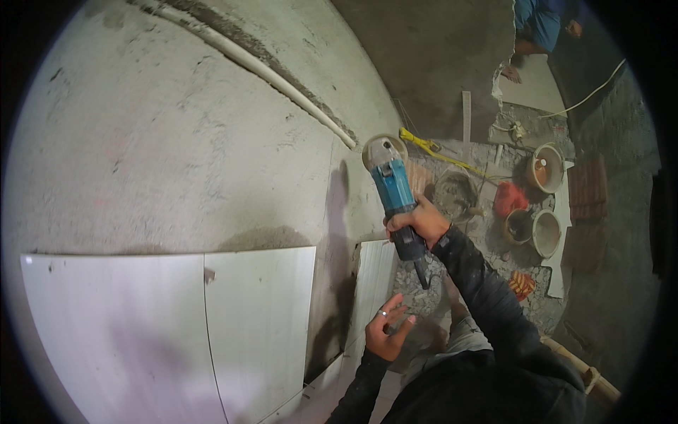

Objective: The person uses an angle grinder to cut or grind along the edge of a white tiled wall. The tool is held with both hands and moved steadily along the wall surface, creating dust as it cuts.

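Note:
My right hand is wrapped round the dark rear body of a teal angle grinder. The grinder's head and round disc point away from me, close to the plastered wall. Its dark tail end hangs toward my body. Lower down, my left hand holds nothing; its fingers are spread and curve a little, with a ring on one. It is nearest to the grinder's tail and to a white wall tile.
Large white tiles cover the lower wall, below a pale pipe. On the rubble-strewn floor stand several buckets, a mortar-filled basin, a yellow tool and a red bag. Another person is at far right.

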The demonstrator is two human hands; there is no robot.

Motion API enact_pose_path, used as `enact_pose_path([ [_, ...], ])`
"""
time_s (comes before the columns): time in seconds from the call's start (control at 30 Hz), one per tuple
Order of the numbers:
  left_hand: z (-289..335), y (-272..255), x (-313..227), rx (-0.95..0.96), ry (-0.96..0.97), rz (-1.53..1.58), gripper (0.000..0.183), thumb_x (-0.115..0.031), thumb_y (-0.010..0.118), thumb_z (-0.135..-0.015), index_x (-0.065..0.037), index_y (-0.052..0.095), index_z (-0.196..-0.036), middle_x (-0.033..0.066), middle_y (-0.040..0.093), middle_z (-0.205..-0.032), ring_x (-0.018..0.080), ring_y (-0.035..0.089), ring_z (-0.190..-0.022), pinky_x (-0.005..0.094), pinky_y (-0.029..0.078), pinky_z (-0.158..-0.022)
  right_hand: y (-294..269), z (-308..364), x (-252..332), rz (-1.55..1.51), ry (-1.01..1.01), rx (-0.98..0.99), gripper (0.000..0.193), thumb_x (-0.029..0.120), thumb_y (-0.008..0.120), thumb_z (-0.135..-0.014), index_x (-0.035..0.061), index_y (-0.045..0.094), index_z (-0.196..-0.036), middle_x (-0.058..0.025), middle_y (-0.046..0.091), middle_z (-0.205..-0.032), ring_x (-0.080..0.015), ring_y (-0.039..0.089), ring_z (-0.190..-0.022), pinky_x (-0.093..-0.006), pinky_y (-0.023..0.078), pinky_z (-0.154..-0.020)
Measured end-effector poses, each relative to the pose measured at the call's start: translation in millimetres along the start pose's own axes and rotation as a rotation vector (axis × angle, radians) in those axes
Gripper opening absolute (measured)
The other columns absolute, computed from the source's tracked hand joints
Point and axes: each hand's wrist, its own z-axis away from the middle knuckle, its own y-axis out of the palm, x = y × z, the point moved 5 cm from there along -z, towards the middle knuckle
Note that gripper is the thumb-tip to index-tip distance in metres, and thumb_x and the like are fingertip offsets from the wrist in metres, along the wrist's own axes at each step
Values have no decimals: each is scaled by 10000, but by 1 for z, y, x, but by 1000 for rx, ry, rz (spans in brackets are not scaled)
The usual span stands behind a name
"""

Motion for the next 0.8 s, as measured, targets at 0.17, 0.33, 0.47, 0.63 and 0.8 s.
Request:
enact_pose_path([
  [0.17, -39, 13, -33, -30, 66, 77, 685, -147, 778, -971, 65, 461, -1539, 231, 581, -1478, 335, 609, -1351, 423, 489, -1127, -10, -33, 34, 9, -43, 3, 455, -8, 819, -730, -74, 572, -1106, -148, 721, -855, -234, 731, -710, -372, 619, -688],
  [0.33, -102, 17, -78, -152, 237, 145, 790, -191, 774, -988, 83, 348, -1594, 253, 509, -1524, 329, 569, -1370, 444, 456, -1159, -20, -61, 53, 5, -51, -35, 464, -9, 815, -728, -76, 561, -1111, -170, 717, -865, -266, 734, -708, -401, 634, -680],
  [0.47, -179, 21, -103, -190, 305, 149, 841, -231, 765, -1005, 66, 290, -1632, 265, 490, -1534, 304, 582, -1334, 412, 474, -1135, -23, -79, 78, 32, -78, -41, 461, -11, 809, -725, -75, 565, -1110, -178, 711, -891, -282, 737, -707, -415, 641, -678],
  [0.63, -253, 30, -125, -145, 347, 249, 877, -274, 755, -1021, 48, 247, -1659, 248, 529, -1496, 256, 572, -1333, 336, 479, -1104, -28, -100, 112, 78, -61, -73, 416, 5, 807, -720, -72, 610, -1078, -165, 702, -917, -271, 739, -729, -414, 643, -696],
  [0.8, -295, 27, -142, -204, 410, 83, 781, -260, 745, -1029, 54, 347, -1623, 171, 612, -1428, 216, 590, -1313, 308, 465, -1083, -35, -132, 128, 163, -100, -123, 489, 37, 823, -705, -72, 611, -1132, -159, 704, -984, -247, 731, -826, -376, 628, -756],
])
